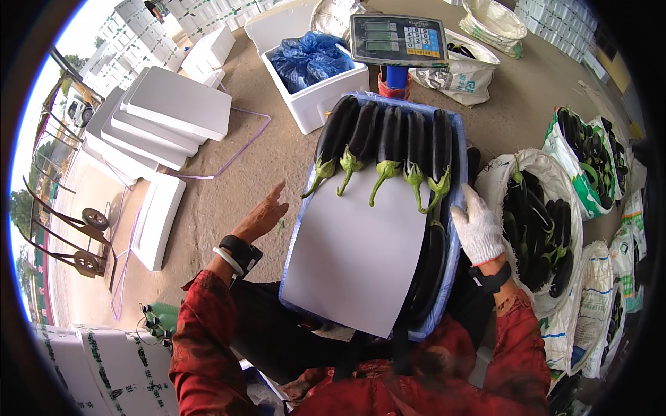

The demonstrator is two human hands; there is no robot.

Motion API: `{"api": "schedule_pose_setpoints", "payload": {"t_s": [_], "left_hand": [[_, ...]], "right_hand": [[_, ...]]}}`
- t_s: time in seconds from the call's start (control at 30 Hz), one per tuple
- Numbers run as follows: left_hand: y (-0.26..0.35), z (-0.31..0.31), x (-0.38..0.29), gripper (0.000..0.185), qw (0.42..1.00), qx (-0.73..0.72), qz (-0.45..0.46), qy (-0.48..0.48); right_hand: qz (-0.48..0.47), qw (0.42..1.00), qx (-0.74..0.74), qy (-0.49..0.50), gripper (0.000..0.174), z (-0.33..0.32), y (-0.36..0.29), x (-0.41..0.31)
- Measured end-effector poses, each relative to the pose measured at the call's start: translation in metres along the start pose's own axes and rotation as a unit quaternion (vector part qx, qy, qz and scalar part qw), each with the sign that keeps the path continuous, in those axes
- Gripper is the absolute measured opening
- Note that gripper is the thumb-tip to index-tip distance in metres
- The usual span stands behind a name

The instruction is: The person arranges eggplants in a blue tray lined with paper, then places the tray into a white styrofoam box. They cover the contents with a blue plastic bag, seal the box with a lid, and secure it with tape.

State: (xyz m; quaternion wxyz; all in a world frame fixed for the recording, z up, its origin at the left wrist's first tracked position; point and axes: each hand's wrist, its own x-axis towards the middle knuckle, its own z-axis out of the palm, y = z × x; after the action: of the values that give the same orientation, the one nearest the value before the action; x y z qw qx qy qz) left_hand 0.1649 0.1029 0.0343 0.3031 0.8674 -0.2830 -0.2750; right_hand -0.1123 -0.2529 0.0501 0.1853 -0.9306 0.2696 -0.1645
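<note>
Before me stands an open box lined with blue plastic film. Several dark purple eggplants lie side by side across its far end, green stems towards me. A white paper sheet spreads over the box's middle and near part, its top edge under the stems. Along the right wall, more eggplants show beside the sheet. My bare left hand hovers left of the box, empty, fingers extended. My right hand, in a white knitted glove, is at the right rim, thumb and forefinger apart; whether it touches the film is unclear.
A digital scale display rises behind the box, near a foam box holding blue plastic bags. Woven sacks of eggplants crowd the right. Foam lids, purple strapping and a hand truck are at left.
</note>
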Motion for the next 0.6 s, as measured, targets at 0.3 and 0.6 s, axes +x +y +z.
{"api": "schedule_pose_setpoints", "payload": {"t_s": [0.3,0.6], "left_hand": [[0.012,0.007,-0.039,0.048,0.998,0.065,-0.003,-0.019],[0.039,0.016,-0.028,0.071,0.983,0.145,0.105,0.048]], "right_hand": [[-0.143,0.986,0.075,-0.04,0.057,-0.021,-0.033,-0.103],[-0.29,0.951,-0.003,-0.109,0.06,-0.012,-0.066,-0.07]]}}
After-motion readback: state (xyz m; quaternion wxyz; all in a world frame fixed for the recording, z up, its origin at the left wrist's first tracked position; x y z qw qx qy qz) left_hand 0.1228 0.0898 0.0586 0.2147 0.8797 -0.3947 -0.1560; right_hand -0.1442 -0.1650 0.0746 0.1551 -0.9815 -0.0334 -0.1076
